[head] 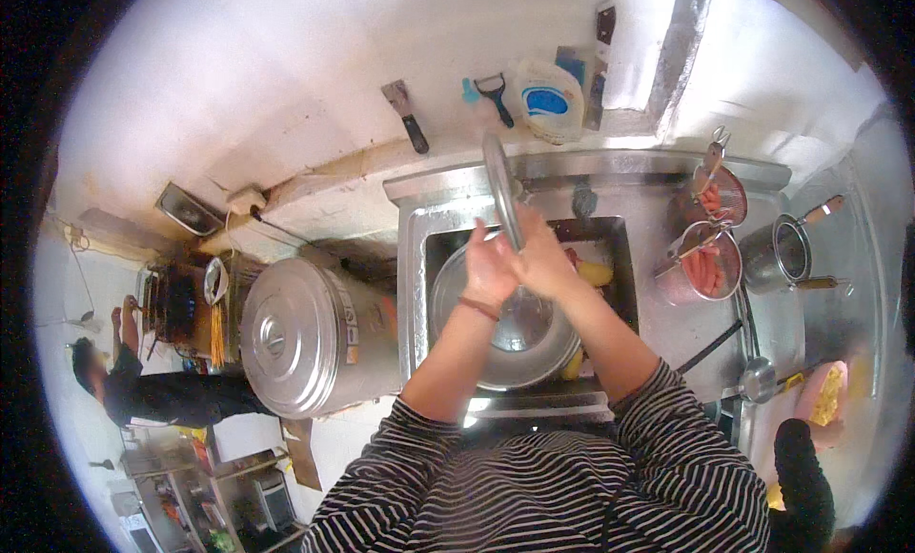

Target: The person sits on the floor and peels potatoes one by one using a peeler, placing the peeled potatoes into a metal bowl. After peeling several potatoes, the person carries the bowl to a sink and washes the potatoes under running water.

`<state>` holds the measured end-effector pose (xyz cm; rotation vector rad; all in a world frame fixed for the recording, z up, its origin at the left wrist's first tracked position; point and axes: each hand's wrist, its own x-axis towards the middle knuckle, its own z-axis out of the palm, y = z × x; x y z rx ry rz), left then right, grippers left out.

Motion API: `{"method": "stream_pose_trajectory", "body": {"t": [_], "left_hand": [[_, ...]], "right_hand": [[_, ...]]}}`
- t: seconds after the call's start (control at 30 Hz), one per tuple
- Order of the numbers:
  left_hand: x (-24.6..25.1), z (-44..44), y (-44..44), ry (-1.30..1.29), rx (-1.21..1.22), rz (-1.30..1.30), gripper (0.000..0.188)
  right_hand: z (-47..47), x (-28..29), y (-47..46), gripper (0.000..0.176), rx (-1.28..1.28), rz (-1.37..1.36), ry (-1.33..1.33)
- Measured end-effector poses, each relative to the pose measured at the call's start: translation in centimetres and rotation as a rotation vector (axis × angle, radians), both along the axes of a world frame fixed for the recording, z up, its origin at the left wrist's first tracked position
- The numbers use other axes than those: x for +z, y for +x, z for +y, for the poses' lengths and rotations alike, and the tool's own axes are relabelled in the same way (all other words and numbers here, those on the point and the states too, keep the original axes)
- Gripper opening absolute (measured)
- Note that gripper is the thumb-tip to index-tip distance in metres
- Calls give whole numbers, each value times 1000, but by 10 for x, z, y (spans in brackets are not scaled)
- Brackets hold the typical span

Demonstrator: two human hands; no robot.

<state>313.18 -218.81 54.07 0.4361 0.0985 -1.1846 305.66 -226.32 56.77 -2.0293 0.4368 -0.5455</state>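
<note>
My left hand (493,267) and my right hand (540,256) are close together under the faucet (500,188), above the sink. The fingers of my left hand are spread, and nothing shows in its palm. My right hand lies by the faucet's end; its fingers are blurred, so its grip cannot be told. Below them a large round metal bowl (457,339) sits in the steel sink (630,289). Beside and partly behind the bowl lie yellowish pieces (593,273), perhaps potatoes.
Right of the sink, strainer baskets (704,267) hold pink sausage-like pieces. A large lidded metal pot (286,339) stands left. A scraper (406,117), a peeler (495,99) and a plastic bottle (550,103) are at the back. A co-worker (143,389) is far left; another person's arm (804,467) is lower right.
</note>
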Motion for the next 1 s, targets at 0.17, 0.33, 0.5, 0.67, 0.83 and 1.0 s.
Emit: {"method": "stream_pose_trajectory", "body": {"t": [0.17, 0.33, 0.5, 0.67, 0.83, 1.0], "left_hand": [[-20, -3, -9, -231, 93, 137, 67], [-45, -19, -11, 32, 93, -60, 53], [-57, -4, 18, 192, 247, -150, 31], [-74, -13, 22, 284, 183, -171, 46], [-89, -13, 23, 223, 103, -156, 51], [-81, -9, 9, -279, -88, -119, 50]], "right_hand": [[20, -33, 5, 46, 111, -21, -295], [2, -62, 38, 32, 138, -446, 1179], [20, -80, 22, 31, -106, -573, 1951], [21, -73, -2, 26, -62, -21, 451], [25, -46, -13, 27, -66, 75, 84], [28, -25, -10, 28, 70, -233, -374]]}}
